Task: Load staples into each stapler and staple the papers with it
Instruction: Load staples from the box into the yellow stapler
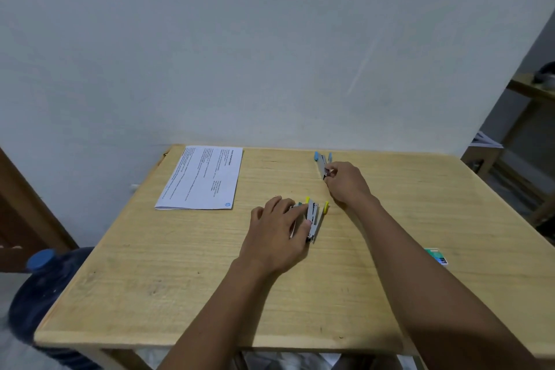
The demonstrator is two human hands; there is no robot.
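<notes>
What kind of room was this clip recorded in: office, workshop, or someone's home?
Probably a plain room in a home, not a fitted office: a bare wooden table pushed against a blank painted wall, a large blue water jug on the floor beside it, and wooden shelving at right.
</notes>
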